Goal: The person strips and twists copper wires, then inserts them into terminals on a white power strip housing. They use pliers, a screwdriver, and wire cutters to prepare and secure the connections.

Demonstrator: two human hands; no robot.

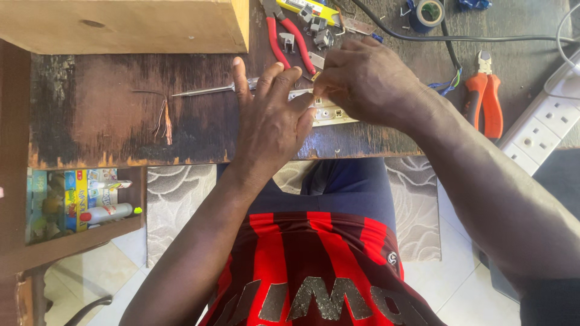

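At a scarred wooden workbench, the left hand lies flat, pinning a white socket plate at the bench's near edge while the right hand pinches a small part at its top. The plate looks light, rigid plastic, best steadied by its edges. Red pliers, orange cutters, loose grey connectors and a screwdriver crowd close.

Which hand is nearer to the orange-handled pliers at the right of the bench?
Right. The right hand works just left of the orange-handled pliers; the left hand lies farther left, flat on the white faceplate.
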